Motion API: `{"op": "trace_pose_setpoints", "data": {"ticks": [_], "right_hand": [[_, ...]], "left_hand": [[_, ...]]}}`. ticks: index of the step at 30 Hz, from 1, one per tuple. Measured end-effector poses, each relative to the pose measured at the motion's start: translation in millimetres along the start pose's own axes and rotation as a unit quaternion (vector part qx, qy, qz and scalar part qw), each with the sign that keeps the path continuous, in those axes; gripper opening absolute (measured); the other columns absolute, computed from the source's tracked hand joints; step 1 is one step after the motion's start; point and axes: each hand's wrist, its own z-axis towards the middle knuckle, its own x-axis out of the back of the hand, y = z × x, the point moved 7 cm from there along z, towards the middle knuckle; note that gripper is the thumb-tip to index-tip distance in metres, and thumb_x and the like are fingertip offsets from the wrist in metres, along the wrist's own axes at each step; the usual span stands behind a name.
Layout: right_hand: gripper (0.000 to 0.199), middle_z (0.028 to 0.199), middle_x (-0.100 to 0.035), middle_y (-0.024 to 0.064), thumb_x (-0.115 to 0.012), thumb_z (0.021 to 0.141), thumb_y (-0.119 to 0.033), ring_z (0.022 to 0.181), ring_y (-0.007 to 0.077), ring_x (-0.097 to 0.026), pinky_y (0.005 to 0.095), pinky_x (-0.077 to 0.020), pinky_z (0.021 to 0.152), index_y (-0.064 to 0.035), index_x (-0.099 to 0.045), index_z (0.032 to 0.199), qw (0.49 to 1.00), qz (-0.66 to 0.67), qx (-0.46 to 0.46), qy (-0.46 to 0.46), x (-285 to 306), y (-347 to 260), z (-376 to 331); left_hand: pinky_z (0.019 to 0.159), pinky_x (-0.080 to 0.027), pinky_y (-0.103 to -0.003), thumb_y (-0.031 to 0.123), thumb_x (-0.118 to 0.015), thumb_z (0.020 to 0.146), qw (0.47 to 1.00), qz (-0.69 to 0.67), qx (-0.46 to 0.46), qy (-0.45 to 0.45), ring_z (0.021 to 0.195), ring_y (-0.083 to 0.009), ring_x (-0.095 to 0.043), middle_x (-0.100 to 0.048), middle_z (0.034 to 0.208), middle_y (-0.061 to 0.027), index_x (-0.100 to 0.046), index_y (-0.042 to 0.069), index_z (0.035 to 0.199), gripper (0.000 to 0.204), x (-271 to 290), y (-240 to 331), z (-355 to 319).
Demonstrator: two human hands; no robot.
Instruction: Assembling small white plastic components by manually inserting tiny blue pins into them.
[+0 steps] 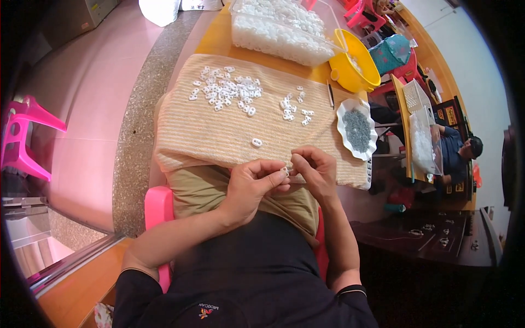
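So both hands meet right at the near edge of the striped beige towel [229, 128] that's spread over the yellow table [216, 35]. The left hand [252, 185] is pinched shut around a small white plastic clip [285, 171], held between thumb and fingertips, and the right hand [314, 168] is curled in just beside it, fingertips touching the same piece, so it's basically a two-handed pinch. Whether the right hand has anything else tucked in it, can't tell, the fingers hide it. On the towel, one lone white clip [256, 142] lies just past the hands, a small cluster of clips [295, 107] sits further up toward the right, and the big scattered pile of clips [225, 88] is at the towel's far left part. A thin dark stick-like tool [331, 94] lies at the towel's right edge. Just off the right edge there's a white scalloped dish [343, 128] full of small grey bits [357, 130]. Beyond the towel's far edge sits a clear plastic bin [240, 24] loaded with white parts, and a yellow bowl [345, 68] next to it. A pink stool [22, 136] stands well off to the left of the towel on the pink floor, and another person [456, 150] in a blue top sits far off to the right.
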Motion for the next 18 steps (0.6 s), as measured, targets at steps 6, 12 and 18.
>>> {"op": "trace_pose_setpoints", "data": {"ticks": [6, 12, 18], "right_hand": [[0.015, 0.083, -0.065, 0.0068, -0.068, 0.081, -0.002, 0.067, 0.0161, -0.061, 0.027, -0.0475, 0.058, -0.0019, -0.067, 0.096, 0.92, -0.288, 0.26, -0.061, -38, -19, 36], [0.012, 0.088, -0.063, 0.0093, -0.067, 0.081, -0.016, 0.075, 0.031, -0.064, 0.039, -0.0512, 0.063, -0.0096, -0.068, 0.091, 0.871, -0.406, 0.271, -0.053, -64, -19, 43], [0.014, 0.088, -0.063, 0.0073, -0.069, 0.08, -0.018, 0.075, 0.029, -0.064, 0.0368, -0.0509, 0.062, -0.0078, -0.064, 0.088, 0.849, -0.449, 0.266, -0.082, -71, -26, 41]], "left_hand": [[0.075, -0.056, -0.028, 0.003, -0.064, 0.088, 0.997, 0.022, -0.057, -0.042, 0.08, -0.0147, -0.066, -0.067, 0.093, -0.0084, -0.063, -0.002, 0.106, 0.018, -11, 8, -8], [0.074, -0.056, -0.027, 0.003, -0.065, 0.087, 0.996, 0.035, -0.071, -0.052, 0.08, -0.0137, -0.066, -0.068, 0.09, -0.0086, -0.064, -0.001, 0.104, 0.017, -14, 13, -9], [0.074, -0.056, -0.027, 0.003, -0.066, 0.087, 0.995, 0.039, -0.076, -0.052, 0.078, -0.0132, -0.065, -0.068, 0.088, -0.0085, -0.065, -0.002, 0.102, 0.016, -16, 14, -9]]}}
